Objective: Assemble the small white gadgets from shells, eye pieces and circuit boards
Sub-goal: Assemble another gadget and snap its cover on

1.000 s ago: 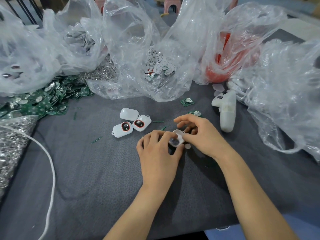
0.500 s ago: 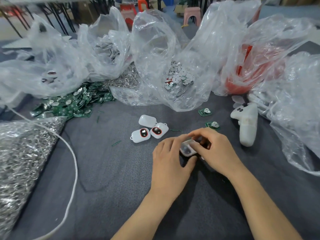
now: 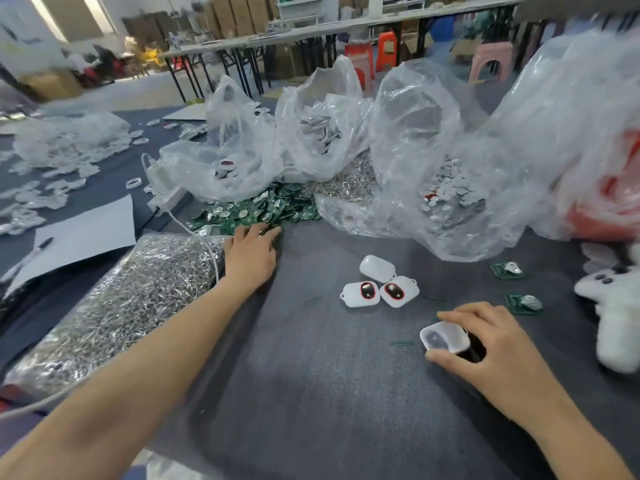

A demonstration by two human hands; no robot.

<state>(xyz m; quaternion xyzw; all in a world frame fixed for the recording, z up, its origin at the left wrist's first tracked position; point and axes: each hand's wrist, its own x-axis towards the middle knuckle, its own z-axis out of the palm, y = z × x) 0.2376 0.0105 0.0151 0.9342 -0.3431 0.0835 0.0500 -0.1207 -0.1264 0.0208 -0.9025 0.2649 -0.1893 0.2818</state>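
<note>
My right hand [image 3: 491, 351] grips a small white shell [image 3: 445, 337], hollow side up, low over the dark grey table [image 3: 311, 393]. My left hand [image 3: 251, 252] reaches far out to the pile of green circuit boards [image 3: 263, 211], fingers spread on the pile's near edge; whether it holds a board is hidden. Three white gadgets [image 3: 379, 285] lie in the middle of the table, two showing red-rimmed eye pieces. Two loose circuit boards [image 3: 524, 303] lie to the right of them.
Clear plastic bags ring the back: one with white round pieces [image 3: 450, 192], one with shells [image 3: 322, 129], one with red parts [image 3: 606, 202]. A bag of small metal rings [image 3: 114, 306] lies at left under a white cable. A white controller-shaped object [image 3: 616, 306] sits at right.
My left hand has let go of the shell and reached out left to the circuit board pile. My right hand keeps the shell alone. The view has lifted, showing the room.
</note>
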